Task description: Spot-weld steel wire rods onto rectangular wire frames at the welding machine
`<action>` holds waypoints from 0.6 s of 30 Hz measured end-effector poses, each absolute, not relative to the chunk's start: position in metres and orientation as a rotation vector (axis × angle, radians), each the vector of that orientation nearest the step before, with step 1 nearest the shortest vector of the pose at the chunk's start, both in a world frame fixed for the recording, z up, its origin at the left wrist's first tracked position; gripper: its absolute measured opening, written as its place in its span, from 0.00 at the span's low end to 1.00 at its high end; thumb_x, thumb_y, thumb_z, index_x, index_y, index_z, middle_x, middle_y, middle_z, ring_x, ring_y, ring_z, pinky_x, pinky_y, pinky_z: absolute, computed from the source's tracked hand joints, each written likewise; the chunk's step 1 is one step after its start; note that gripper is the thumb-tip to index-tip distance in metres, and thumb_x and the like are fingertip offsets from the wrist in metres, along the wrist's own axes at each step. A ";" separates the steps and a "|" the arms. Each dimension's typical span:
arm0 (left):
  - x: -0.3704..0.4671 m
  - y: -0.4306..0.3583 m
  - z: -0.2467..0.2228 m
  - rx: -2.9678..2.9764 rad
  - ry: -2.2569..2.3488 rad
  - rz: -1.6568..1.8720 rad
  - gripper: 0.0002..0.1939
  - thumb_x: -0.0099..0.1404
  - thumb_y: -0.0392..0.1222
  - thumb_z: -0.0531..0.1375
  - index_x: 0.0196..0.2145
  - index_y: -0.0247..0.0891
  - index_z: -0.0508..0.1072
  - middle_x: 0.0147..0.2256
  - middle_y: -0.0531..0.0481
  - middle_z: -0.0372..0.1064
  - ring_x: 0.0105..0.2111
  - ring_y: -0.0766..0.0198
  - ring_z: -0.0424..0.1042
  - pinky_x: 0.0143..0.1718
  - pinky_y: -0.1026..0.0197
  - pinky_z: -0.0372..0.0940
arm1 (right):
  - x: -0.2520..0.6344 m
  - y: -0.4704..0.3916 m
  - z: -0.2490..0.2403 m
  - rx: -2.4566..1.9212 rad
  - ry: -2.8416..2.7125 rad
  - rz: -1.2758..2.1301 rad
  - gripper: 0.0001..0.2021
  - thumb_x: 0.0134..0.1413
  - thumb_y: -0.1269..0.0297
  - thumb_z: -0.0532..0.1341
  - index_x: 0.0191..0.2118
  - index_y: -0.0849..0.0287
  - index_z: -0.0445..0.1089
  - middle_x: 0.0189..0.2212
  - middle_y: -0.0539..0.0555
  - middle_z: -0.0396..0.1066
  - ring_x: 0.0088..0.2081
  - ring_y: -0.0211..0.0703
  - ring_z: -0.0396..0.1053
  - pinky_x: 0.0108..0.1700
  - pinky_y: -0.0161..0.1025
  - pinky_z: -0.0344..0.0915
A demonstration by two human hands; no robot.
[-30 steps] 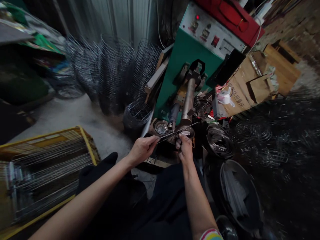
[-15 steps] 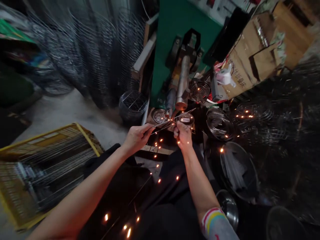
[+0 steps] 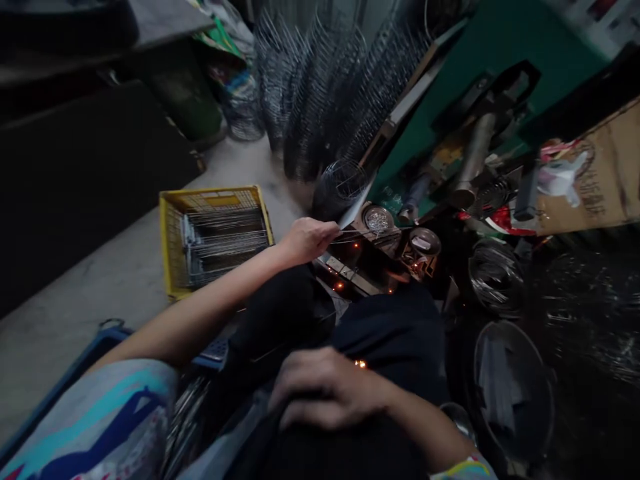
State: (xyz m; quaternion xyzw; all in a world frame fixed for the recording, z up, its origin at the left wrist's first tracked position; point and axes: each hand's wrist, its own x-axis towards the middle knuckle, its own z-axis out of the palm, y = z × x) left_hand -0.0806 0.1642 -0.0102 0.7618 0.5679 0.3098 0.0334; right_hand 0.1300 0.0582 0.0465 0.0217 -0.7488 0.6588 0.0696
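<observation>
My left hand [image 3: 311, 240] is closed on thin metal wires [image 3: 356, 235], which stick out to the right toward the machine. My right hand [image 3: 330, 390] is low over my lap, blurred, its fingers curled loosely and apart, with nothing seen in it. Just beyond the wires are the machine's round metal electrode arm [image 3: 474, 160], a round dish of small shiny parts [image 3: 377, 219] and a second round dish [image 3: 424, 241]. A few orange sparks glow below the dishes and over my lap.
A yellow crate [image 3: 214, 197] of wire pieces stands on the floor at left. Behind it rise stacks of wire rings [image 3: 320, 93]. A blue crate [image 3: 100, 347] is at lower left. At right are a wire coil [image 3: 495, 277], a basin of metal strips [image 3: 505, 380] and a cardboard box [image 3: 605, 173].
The view has swung left. My right hand has left the wires at the machine and come back over my lap, opening. My left hand still holds wires. Fewer sparks are flying.
</observation>
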 end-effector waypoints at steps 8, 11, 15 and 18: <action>-0.081 0.174 -0.007 2.416 1.798 0.922 0.16 0.72 0.42 0.50 0.35 0.36 0.75 0.23 0.48 0.72 0.23 0.63 0.71 0.24 0.62 0.56 | 0.129 0.056 0.041 0.622 -2.463 1.978 0.16 0.64 0.62 0.62 0.52 0.66 0.70 0.50 0.60 0.71 0.53 0.42 0.67 0.58 0.33 0.59; -0.083 0.176 -0.004 2.438 1.855 0.808 0.13 0.71 0.40 0.51 0.37 0.36 0.75 0.25 0.48 0.74 0.25 0.61 0.73 0.25 0.62 0.57 | 0.132 0.050 0.036 0.539 -2.483 1.931 0.14 0.67 0.61 0.58 0.51 0.65 0.71 0.46 0.59 0.73 0.50 0.42 0.69 0.56 0.33 0.61; -0.097 0.174 0.003 2.472 1.916 0.645 0.13 0.70 0.39 0.51 0.39 0.37 0.75 0.28 0.47 0.76 0.27 0.60 0.74 0.25 0.62 0.58 | 0.142 0.059 0.039 0.482 -2.338 2.065 0.18 0.69 0.56 0.54 0.50 0.66 0.72 0.43 0.59 0.74 0.46 0.41 0.71 0.50 0.31 0.65; -0.122 0.169 0.005 2.466 2.034 0.547 0.16 0.73 0.42 0.48 0.39 0.36 0.75 0.28 0.45 0.75 0.28 0.58 0.74 0.25 0.61 0.57 | 0.144 0.070 0.047 0.325 -2.275 2.103 0.21 0.68 0.51 0.54 0.48 0.65 0.73 0.38 0.59 0.74 0.40 0.41 0.72 0.44 0.32 0.67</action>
